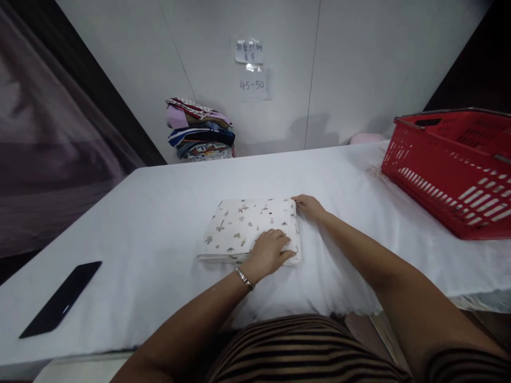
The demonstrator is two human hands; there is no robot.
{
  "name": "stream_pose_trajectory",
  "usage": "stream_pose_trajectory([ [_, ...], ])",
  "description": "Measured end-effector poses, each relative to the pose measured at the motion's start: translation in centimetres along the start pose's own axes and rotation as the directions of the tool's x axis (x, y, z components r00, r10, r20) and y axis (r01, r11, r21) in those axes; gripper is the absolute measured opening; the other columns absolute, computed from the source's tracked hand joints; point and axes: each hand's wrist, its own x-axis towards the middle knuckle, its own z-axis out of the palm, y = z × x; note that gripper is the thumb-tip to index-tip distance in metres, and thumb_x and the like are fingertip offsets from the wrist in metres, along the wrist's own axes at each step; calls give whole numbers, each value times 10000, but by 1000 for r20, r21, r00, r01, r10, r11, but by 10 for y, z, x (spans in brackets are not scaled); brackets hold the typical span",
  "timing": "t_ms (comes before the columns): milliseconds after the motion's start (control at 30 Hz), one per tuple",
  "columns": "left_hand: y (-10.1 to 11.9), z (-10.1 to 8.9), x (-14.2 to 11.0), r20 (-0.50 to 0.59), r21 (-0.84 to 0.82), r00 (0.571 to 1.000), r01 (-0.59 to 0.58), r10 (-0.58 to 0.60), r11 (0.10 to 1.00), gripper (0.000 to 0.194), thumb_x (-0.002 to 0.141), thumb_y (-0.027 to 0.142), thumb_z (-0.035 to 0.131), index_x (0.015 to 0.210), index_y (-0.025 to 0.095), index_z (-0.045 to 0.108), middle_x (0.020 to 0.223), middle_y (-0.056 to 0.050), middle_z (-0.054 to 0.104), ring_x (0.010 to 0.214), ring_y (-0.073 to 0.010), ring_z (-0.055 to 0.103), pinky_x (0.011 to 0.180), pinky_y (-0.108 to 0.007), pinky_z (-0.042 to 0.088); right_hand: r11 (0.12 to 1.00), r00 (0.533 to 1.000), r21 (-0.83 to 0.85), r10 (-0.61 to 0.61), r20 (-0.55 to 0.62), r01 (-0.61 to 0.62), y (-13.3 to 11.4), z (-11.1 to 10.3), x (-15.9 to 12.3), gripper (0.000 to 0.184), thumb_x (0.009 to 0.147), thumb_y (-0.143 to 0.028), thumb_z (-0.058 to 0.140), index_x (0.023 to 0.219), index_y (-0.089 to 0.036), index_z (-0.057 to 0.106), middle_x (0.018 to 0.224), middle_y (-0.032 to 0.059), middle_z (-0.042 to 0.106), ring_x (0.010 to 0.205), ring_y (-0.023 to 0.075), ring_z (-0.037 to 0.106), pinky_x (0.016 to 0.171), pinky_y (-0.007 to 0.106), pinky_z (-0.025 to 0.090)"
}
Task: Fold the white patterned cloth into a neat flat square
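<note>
A folded white cloth (243, 226) with small printed motifs lies flat in the middle of the white table (159, 213). My left hand (270, 250) rests palm down on the cloth's near right corner, fingers stretched flat. My right hand (309, 206) is at the cloth's far right corner, its fingertips closed on the cloth's edge. A bracelet sits on my left wrist.
A red plastic basket (451, 170) stands at the table's right end. A stack of folded colourful cloths (199, 130) sits at the back against the wall. A dark phone (62, 298) lies near the front left edge. Paper notes hang on the wall.
</note>
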Motion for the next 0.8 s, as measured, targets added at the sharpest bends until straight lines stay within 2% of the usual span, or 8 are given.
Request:
stream_pose_trajectory([
  [133, 4, 0, 2, 45, 83, 999, -24, 20, 996, 237, 840, 408, 563, 930, 196, 617, 923, -51, 580, 892, -203, 525, 737, -327, 404, 995, 997, -56, 78, 8, -78, -5, 0, 1, 351, 860, -178, 451, 1147, -261, 635, 1146, 17, 646, 1069, 193, 566, 922, 297, 415],
  [267, 10, -2, 7, 97, 198, 993, -81, 62, 977, 190, 876, 311, 502, 851, 163, 617, 876, -73, 576, 876, -216, 534, 717, -337, 418, 988, 992, -93, 127, -2, -127, -11, 0, 0, 348, 865, -193, 441, 1141, -254, 643, 1164, 29, 640, 1089, 214, 556, 926, 309, 409],
  [333, 14, -1, 7, 88, 215, 994, -77, 59, 974, 207, 895, 273, 457, 839, 155, 617, 854, -79, 574, 863, -211, 540, 717, -336, 420, 985, 989, -92, 148, -13, -149, -13, 0, -1, 355, 866, -193, 431, 1149, -248, 638, 1184, 35, 630, 1099, 220, 551, 930, 315, 407],
  [567, 22, 7, -7, 44, 159, 997, -66, 59, 985, 226, 918, 283, 425, 848, 160, 601, 869, -75, 579, 875, -202, 542, 734, -332, 417, 985, 986, -48, 164, -20, -165, -19, 1, -8, 373, 843, -163, 439, 1151, -232, 637, 1198, 47, 621, 1125, 234, 535, 960, 324, 385],
  [700, 22, 11, -14, -3, 111, 998, -56, 56, 992, 263, 883, 401, 490, 983, 179, 589, 927, -65, 593, 888, -207, 538, 759, -337, 412, 985, 985, 17, 172, -33, -171, -23, 0, -13, 406, 823, -146, 469, 1196, -240, 599, 1189, 31, 625, 1110, 209, 544, 968, 304, 382],
  [800, 21, 14, -16, -73, 57, 997, -17, 21, 998, 283, 861, 390, 534, 1054, 185, 564, 940, -51, 603, 899, -205, 538, 776, -331, 409, 972, 971, 86, 226, -75, -220, -28, -2, -21, 401, 825, -167, 479, 1212, -210, 572, 1167, 48, 631, 1033, 189, 582, 931, 302, 416],
])
